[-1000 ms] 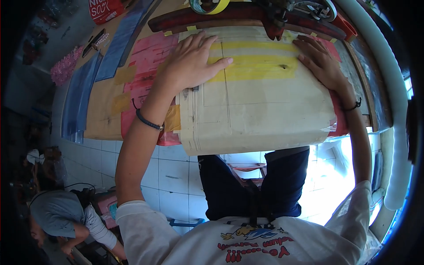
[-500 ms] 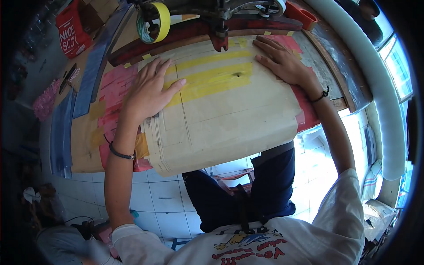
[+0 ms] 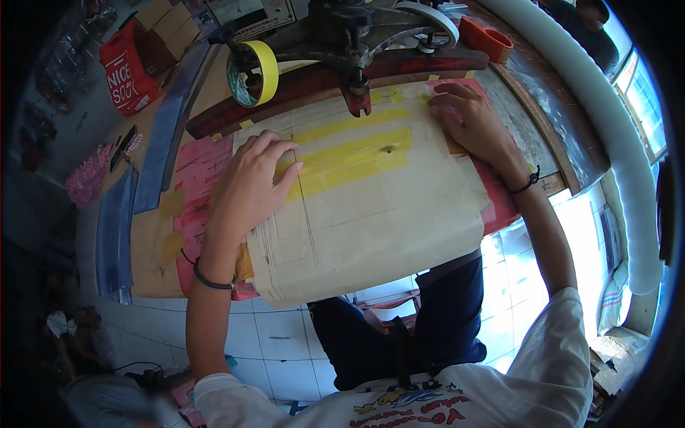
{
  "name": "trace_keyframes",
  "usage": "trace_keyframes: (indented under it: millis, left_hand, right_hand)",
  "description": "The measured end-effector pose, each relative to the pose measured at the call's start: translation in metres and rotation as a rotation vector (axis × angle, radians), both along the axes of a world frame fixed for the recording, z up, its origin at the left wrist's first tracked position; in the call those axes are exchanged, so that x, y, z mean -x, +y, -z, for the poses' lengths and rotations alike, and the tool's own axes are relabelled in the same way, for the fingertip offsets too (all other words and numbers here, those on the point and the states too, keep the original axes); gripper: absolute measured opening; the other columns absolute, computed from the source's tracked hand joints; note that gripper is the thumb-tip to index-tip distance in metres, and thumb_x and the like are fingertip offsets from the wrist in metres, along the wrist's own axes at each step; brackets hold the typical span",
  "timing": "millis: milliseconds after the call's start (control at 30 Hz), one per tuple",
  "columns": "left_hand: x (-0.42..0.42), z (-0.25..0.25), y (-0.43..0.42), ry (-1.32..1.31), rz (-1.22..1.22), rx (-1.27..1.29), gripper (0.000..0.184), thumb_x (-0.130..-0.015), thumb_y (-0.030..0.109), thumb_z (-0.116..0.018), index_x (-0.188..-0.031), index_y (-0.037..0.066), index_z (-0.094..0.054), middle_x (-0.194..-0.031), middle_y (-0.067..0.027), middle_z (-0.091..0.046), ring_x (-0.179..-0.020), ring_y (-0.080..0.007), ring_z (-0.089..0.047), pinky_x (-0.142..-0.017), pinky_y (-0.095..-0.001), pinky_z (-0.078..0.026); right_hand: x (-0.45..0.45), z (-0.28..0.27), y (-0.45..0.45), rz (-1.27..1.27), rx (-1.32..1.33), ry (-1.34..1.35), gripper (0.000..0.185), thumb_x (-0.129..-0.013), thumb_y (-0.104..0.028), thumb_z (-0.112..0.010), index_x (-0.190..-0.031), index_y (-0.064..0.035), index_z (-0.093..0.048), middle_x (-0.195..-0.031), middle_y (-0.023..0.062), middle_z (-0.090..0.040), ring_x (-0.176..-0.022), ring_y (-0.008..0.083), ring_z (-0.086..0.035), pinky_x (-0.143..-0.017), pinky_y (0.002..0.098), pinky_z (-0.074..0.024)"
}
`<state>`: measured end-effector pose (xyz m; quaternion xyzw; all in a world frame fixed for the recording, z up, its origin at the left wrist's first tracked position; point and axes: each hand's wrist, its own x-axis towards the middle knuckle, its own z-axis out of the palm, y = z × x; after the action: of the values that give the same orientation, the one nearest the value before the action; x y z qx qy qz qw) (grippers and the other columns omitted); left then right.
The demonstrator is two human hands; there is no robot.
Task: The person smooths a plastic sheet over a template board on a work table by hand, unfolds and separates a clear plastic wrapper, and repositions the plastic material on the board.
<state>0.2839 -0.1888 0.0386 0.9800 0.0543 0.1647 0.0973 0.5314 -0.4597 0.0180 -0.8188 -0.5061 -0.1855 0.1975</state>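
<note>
A large cream sheet (image 3: pixel 385 214) with pencil lines and yellow tape strips (image 3: pixel 349 162) lies over the table, its near edge hanging above my legs. My left hand (image 3: pixel 250 175) rests on the sheet's left part, fingers bent and thumb apart, holding nothing I can see. Over at the far right corner, my right hand (image 3: pixel 478 128) touches the sheet beside a pink-red layer (image 3: pixel 499 196), its fingers bent; what lies under the palm is hidden. Just beyond the sheet runs a dark red curved bar (image 3: pixel 307 89) of a metal machine.
A yellow tape roll (image 3: pixel 267 73) hangs on the machine. An orange-red holder (image 3: pixel 485 39) stands at the back right. Blue plastic strips (image 3: pixel 153 164) and a red bag (image 3: pixel 128 78) lie left. A white padded roll (image 3: pixel 592 93) borders the right; another person (image 3: pixel 596 43) is beyond.
The view has shifted, so the table appears lower and further right. Fingers of both hands have drawn in from stretched flat to bent. The sheet stays in place.
</note>
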Motion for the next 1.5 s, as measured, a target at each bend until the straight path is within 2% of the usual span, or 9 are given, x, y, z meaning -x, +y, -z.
trace_keyframes:
  millis: [333, 667, 967, 1067, 1100, 1200, 1300, 1400, 1500]
  left_hand:
    - [0.0, 0.0, 0.005, -0.028, 0.056, -0.004, 0.021, -0.086, 0.019, -0.066, -0.1, 0.003, -0.068, -0.1, -0.0102, -0.061, -0.097, -0.0288, -0.06, -0.086, -0.0392, -0.05]
    - [-0.003, -0.002, 0.011, -0.054, 0.155, 0.095, 0.016, -0.082, 0.013, -0.071, -0.093, 0.002, -0.068, -0.088, -0.0109, -0.062, -0.087, -0.0287, -0.062, -0.079, -0.0369, -0.049]
    - [0.008, -0.011, 0.04, -0.081, 0.229, 0.385, 0.022, -0.086, 0.016, -0.068, -0.102, 0.001, -0.068, -0.095, -0.0097, -0.066, -0.083, -0.0239, -0.062, -0.079, -0.034, -0.049]
    - [0.037, -0.029, 0.047, 0.111, 0.063, 0.48, 0.023, -0.087, 0.015, -0.068, -0.105, 0.001, -0.068, -0.1, -0.0096, -0.064, -0.094, -0.0191, -0.06, -0.086, -0.0302, -0.046]
    - [0.048, -0.033, 0.035, 0.185, 0.034, 0.302, 0.032, -0.088, 0.018, -0.067, -0.114, 0.001, -0.065, -0.112, -0.011, -0.062, -0.107, -0.0235, -0.058, -0.094, -0.0318, -0.044]
    - [0.077, 0.002, 0.007, 0.054, 0.036, 0.153, 0.04, -0.088, 0.022, -0.067, -0.122, 0.003, -0.061, -0.123, -0.0123, -0.059, -0.12, -0.0274, -0.052, -0.103, -0.036, -0.039]
    - [0.096, 0.026, -0.021, -0.164, -0.058, 0.19, 0.048, -0.085, 0.029, -0.069, -0.125, 0.003, -0.06, -0.133, -0.0135, -0.054, -0.129, -0.03, -0.044, -0.111, -0.0408, -0.032]
    - [0.101, 0.029, -0.02, -0.201, -0.064, 0.182, 0.05, -0.084, 0.03, -0.069, -0.126, 0.005, -0.06, -0.134, -0.0119, -0.054, -0.127, -0.0296, -0.045, -0.111, -0.0417, -0.031]
    - [0.1, 0.031, -0.015, -0.194, -0.061, 0.2, 0.05, -0.083, 0.031, -0.07, -0.126, 0.008, -0.06, -0.133, -0.0105, -0.055, -0.127, -0.0288, -0.046, -0.111, -0.0414, -0.031]
  right_hand:
    - [0.007, -0.005, 0.003, -0.015, -0.038, 0.09, 0.021, -0.086, -0.012, -0.059, -0.097, -0.0008, -0.072, -0.102, 0.0152, -0.064, -0.097, 0.0301, -0.062, -0.085, 0.0394, -0.0501]
    - [0.01, -0.01, 0.005, 0.052, 0.033, 0.21, 0.021, -0.09, -0.022, -0.057, -0.096, -0.0049, -0.068, -0.083, 0.0143, -0.07, -0.078, 0.0325, -0.067, -0.072, 0.0437, -0.052]
    - [0.003, -0.002, 0.003, 0.033, 0.051, 0.199, 0.021, -0.091, -0.027, -0.058, -0.099, -0.0095, -0.066, -0.078, 0.0137, -0.069, -0.075, 0.032, -0.067, -0.067, 0.0439, -0.0502]
    - [0.011, -0.009, 0.003, 0.054, 0.057, 0.227, 0.022, -0.091, -0.028, -0.058, -0.1, -0.009, -0.065, -0.078, 0.0144, -0.069, -0.075, 0.032, -0.067, -0.067, 0.0434, -0.0499]
    - [0.013, -0.011, 0.003, 0.056, 0.069, 0.23, 0.022, -0.091, -0.028, -0.058, -0.099, -0.0085, -0.065, -0.078, 0.0145, -0.069, -0.076, 0.0319, -0.067, -0.067, 0.0429, -0.0497]
    - [0.003, -0.004, 0.003, 0.001, 0.046, 0.201, 0.022, -0.091, -0.027, -0.058, -0.099, -0.0079, -0.065, -0.077, 0.014, -0.068, -0.075, 0.0314, -0.067, -0.067, 0.0424, -0.0498]
    - [0.004, -0.005, 0.003, 0.005, 0.049, 0.231, 0.023, -0.091, -0.027, -0.058, -0.1, -0.0072, -0.065, -0.076, 0.0142, -0.068, -0.075, 0.0316, -0.067, -0.067, 0.0423, -0.0496]
    - [0.006, -0.003, 0.003, -0.008, 0.021, 0.183, 0.024, -0.091, -0.027, -0.058, -0.102, -0.0069, -0.064, -0.075, 0.0128, -0.068, -0.072, 0.0301, -0.067, -0.066, 0.0422, -0.0493]
    - [0.016, -0.014, -0.006, 0.033, 0.13, 0.448, 0.027, -0.091, -0.025, -0.059, -0.109, -0.006, -0.063, -0.084, 0.0136, -0.069, -0.078, 0.0286, -0.067, -0.071, 0.041, -0.0496]
